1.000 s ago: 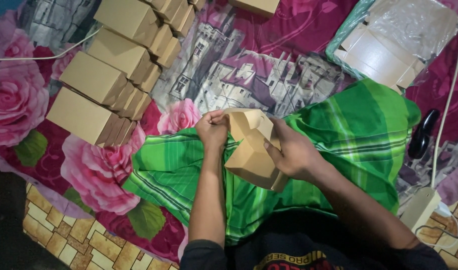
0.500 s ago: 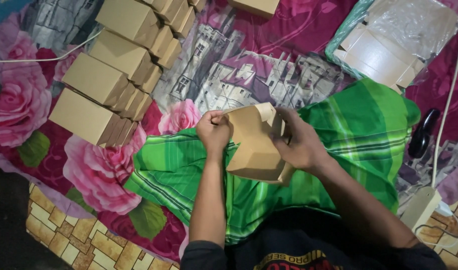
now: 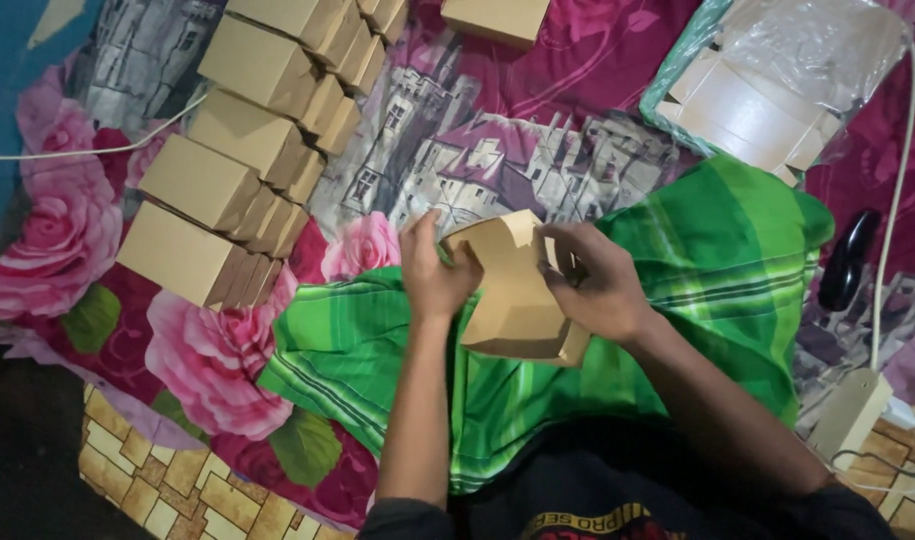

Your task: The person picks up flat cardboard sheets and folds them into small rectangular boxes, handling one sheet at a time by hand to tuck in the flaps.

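Both hands on a half-folded brown box, over my lap.

My left hand (image 3: 433, 275) grips the cardboard box (image 3: 513, 295) by its left edge, and my right hand (image 3: 598, 285) pinches its right flap; it sits between them above the green plaid cloth (image 3: 718, 290), long axis pointing away from me. Farther off, toward the left edge of the floral bedsheet (image 3: 218, 350), finished boxes (image 3: 228, 190) lie in a row; flat blanks in a plastic bag (image 3: 768, 90) sit at the far right corner.

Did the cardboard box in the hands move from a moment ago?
Yes. The box has turned upright and lifted a little toward the row of finished boxes, judged against the green cloth. Both the left hand and right hand hold it.
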